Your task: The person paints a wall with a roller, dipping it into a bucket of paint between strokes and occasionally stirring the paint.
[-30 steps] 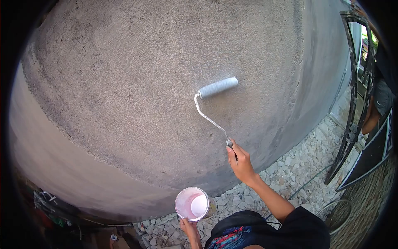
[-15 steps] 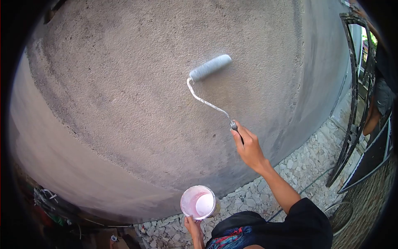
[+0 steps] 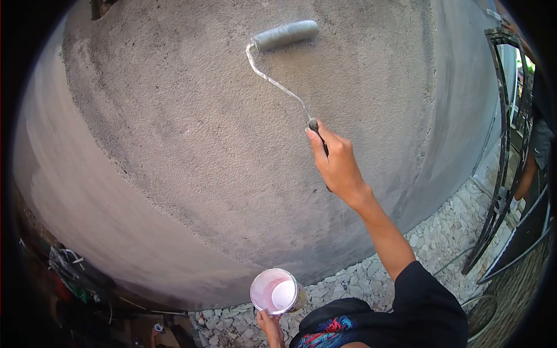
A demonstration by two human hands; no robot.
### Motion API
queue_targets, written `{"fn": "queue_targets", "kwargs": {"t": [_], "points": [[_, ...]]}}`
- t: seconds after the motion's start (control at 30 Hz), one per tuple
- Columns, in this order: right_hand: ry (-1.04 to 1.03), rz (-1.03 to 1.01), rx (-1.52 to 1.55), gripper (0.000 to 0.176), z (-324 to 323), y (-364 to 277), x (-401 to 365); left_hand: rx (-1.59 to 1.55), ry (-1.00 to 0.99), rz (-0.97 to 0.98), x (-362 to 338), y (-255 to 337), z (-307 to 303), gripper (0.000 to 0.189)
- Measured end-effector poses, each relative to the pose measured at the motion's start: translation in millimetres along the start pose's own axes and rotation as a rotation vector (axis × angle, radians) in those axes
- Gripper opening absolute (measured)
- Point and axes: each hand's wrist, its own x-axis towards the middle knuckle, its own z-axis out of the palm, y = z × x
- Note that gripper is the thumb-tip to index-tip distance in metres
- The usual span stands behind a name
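Note:
My right hand [image 3: 339, 165] is wrapped round the dark handle of a paint roller [image 3: 285, 36], out at arm's length. The roller's pale, wet-looking sleeve lies against the rough grey wall [image 3: 232, 145], high up, tilted slightly up to the right. Its bent wire frame is spattered with white. Low down by my body, my left hand [image 3: 268, 326] grips the rim of a paint bucket [image 3: 253, 294]. The bucket is tilted so its mouth faces me, with white or pale pink paint inside. Part of my left hand is hidden behind the bucket.
Broken white stones [image 3: 371, 278] cover the ground along the wall's foot. At the right stands a dark metal frame [image 3: 503, 139], with another person's leg [image 3: 527, 174] behind it. Dark clutter with cables [image 3: 78, 269] lies at the lower left, near a small white cup [image 3: 158, 328].
My right hand has pushed the roller up the wall and slightly left, and the sleeve is now nearer level. The bucket in my left hand sits slightly lower in view.

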Motion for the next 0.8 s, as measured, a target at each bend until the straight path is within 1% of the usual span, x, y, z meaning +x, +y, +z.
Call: {"fn": "queue_targets", "kwargs": {"t": [0.03,0.07,0.1,0.23,0.27,0.3,0.33,0.43,0.53,0.63,0.73,0.8], "points": [[-0.002,-0.009,0.002,0.031,2,6,-12,0.024,-0.010,0.003,2,-1,-1,0.025],[-0.032,0.027,0.008,0.031,2,13,-26,0.016,-0.008,0.005,1,1,0,0.025],[-0.062,0.063,0.013,0.032,2,21,-39,0.021,0.002,-0.004,-1,5,2,0.024],[-0.026,-0.010,-0.031,0.033,-10,57,-80,0.071,0.010,-0.010,7,1,-6,0.020],[-0.050,0.009,-0.073,0.033,-17,64,-86,0.066,0.011,-0.011,7,3,-4,0.020],[-0.076,0.028,-0.116,0.033,-23,68,-89,0.043,0.020,-0.013,7,6,0,0.015],[-0.080,0.022,-0.117,0.033,-28,67,-85,0.018,0.027,-0.015,7,8,4,0.011],[-0.083,0.009,-0.147,0.033,-41,54,-64,0.055,-0.018,-0.023,13,5,2,0.014],[-0.096,-0.026,-0.165,0.033,-43,28,-31,0.049,-0.011,-0.002,17,1,3,0.012],[-0.129,-0.050,-0.194,0.030,-35,-5,5,0.017,-0.017,0.004,7,13,16,0.012],[-0.134,-0.085,-0.150,0.028,-17,-34,36,-0.015,-0.009,0.009,5,8,7,0.014],[-0.166,-0.046,-0.074,0.027,-3,-49,48,-0.036,0.028,0.022,-1,7,2,0.015]]}}
